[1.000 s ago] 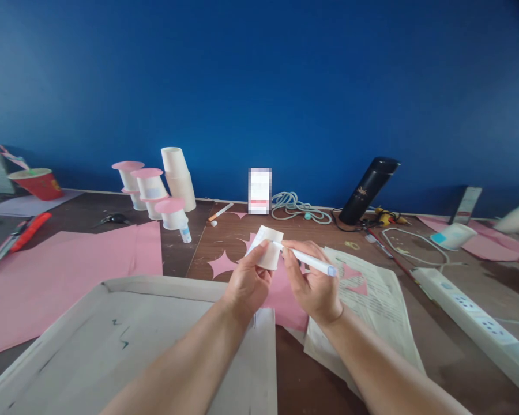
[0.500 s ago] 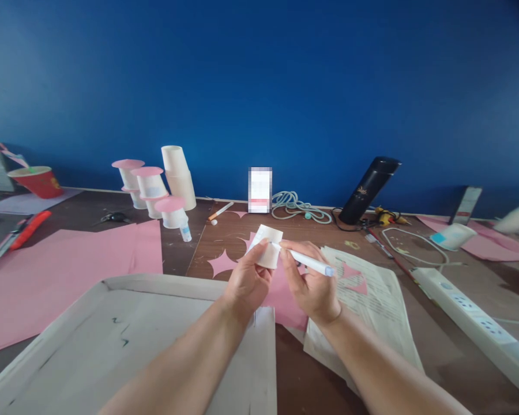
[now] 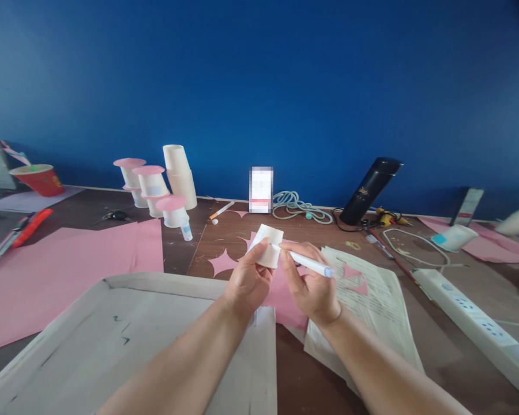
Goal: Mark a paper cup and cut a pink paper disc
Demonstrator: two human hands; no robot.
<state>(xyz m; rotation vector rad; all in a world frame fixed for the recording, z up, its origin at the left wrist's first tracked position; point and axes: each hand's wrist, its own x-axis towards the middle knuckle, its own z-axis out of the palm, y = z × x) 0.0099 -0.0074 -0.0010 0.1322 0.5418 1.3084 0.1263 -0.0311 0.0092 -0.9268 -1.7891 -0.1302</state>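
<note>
White paper piece in my left hand, marker in my right

My left hand (image 3: 251,282) pinches the white paper piece (image 3: 273,233), thumb laid across its near face; the piece juts up beyond my fingertips. My right hand (image 3: 315,282) grips the white marker (image 3: 309,263) just beside it, the writing end pointing at the paper; whether it touches, I cannot tell. Beneath both hands lies a pink sheet (image 3: 288,302). A white tray (image 3: 173,279) sits under my left forearm, and a printed sheet (image 3: 384,305) under my right. Farther off on the tabletop (image 3: 303,369) stand white cups with pink discs (image 3: 151,183), left, and a black bottle (image 3: 369,193), right.
</note>
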